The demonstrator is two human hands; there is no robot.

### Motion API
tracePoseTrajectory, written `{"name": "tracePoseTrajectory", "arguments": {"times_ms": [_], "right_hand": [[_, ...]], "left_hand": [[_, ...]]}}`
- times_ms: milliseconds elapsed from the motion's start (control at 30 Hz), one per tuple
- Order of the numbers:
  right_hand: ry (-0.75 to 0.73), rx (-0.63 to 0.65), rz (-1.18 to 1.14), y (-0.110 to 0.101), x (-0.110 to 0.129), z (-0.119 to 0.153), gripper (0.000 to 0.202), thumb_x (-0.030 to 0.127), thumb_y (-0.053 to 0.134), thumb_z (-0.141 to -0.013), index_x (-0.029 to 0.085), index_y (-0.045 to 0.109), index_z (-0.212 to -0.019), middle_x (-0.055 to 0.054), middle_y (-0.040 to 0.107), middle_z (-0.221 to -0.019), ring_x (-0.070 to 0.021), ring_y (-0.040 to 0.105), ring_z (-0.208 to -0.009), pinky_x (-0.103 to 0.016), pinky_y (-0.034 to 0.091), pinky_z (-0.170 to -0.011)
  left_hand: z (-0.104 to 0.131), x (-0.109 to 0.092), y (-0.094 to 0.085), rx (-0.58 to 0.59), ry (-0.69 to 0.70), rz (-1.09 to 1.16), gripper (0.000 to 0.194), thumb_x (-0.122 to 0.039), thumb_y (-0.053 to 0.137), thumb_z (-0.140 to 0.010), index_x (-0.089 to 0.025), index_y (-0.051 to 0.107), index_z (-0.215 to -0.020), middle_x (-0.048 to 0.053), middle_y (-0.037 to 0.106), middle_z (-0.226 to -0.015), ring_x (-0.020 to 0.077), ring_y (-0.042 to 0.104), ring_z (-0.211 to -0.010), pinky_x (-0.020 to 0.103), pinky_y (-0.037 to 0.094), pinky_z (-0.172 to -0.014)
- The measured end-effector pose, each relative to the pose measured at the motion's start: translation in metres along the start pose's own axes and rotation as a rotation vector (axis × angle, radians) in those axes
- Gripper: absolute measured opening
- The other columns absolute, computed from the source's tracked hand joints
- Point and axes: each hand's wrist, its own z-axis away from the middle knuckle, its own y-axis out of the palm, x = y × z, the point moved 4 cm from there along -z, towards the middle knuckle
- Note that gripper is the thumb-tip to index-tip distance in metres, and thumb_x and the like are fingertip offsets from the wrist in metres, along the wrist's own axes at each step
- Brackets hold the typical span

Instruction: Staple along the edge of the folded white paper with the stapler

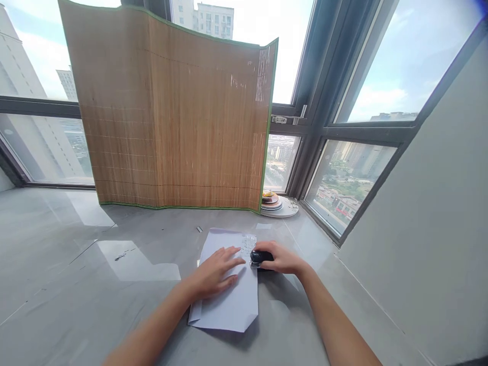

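Note:
White sheets of paper [232, 312] lie on the grey tiled surface in front of me, with a lower corner folded. My left hand [219, 272] rests flat on the paper, fingers spread. At the paper's right edge my right hand [282, 258] is wrapped around a black stapler [262, 255], whose front end reaches over the sheet. Near the upper right corner of the paper, many small shiny staple marks [248, 244] are clustered. The underside of the stapler and its base are mostly hidden by the hand.
A strip of staples [199, 229] lies beyond the paper. A bamboo mat [183, 117] with green edging stands against the windows. Stacked plates [276, 207] sit beside its right end. Dark scraps [124, 254] lie at left, and a white wall [427, 203] rises on the right.

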Motion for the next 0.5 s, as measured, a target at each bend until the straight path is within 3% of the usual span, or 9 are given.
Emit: {"name": "tracePoseTrajectory", "arguments": {"times_ms": [100, 233, 433, 500], "right_hand": [[0.005, -0.025, 0.006, 0.004, 0.006, -0.003, 0.026, 0.037, 0.068, -0.092, 0.024, 0.074, -0.113, -0.004, 0.075, -0.109, -0.0242, 0.065, -0.099, -0.035, 0.047, -0.092], [0.066, -0.078, 0.043, 0.004, 0.007, -0.005, 0.022, 0.034, 0.067, -0.095, 0.025, 0.074, -0.113, -0.005, 0.075, -0.110, -0.0252, 0.066, -0.102, -0.037, 0.047, -0.094], [0.055, -0.109, 0.076, 0.006, 0.006, -0.008, 0.014, 0.031, 0.065, -0.096, 0.023, 0.071, -0.105, -0.005, 0.073, -0.101, -0.0226, 0.063, -0.094, -0.034, 0.045, -0.086], [0.045, -0.120, 0.089, 0.007, 0.007, -0.008, 0.014, 0.031, 0.065, -0.096, 0.022, 0.070, -0.104, -0.005, 0.072, -0.101, -0.0221, 0.062, -0.093, -0.034, 0.044, -0.086]], "left_hand": [[0.000, -0.009, 0.002, 0.074, 0.050, -0.016, 0.056, -0.031, 0.058, -0.099, -0.044, 0.050, -0.153, 0.005, 0.051, -0.159, 0.0344, 0.049, -0.145, 0.059, 0.039, -0.119], [0.001, -0.011, -0.003, 0.061, 0.011, -0.053, 0.064, -0.034, 0.066, -0.092, -0.044, 0.050, -0.153, 0.008, 0.059, -0.148, 0.0361, 0.056, -0.134, 0.057, 0.044, -0.111], [-0.001, -0.015, 0.006, 0.050, 0.055, -0.063, 0.067, -0.031, 0.064, -0.090, -0.039, 0.048, -0.155, 0.008, 0.040, -0.167, 0.0390, 0.041, -0.150, 0.064, 0.030, -0.121], [-0.001, -0.013, 0.009, 0.066, 0.038, -0.052, 0.069, -0.030, 0.063, -0.091, -0.041, 0.045, -0.156, 0.007, 0.039, -0.168, 0.0395, 0.041, -0.150, 0.064, 0.030, -0.120]]}}
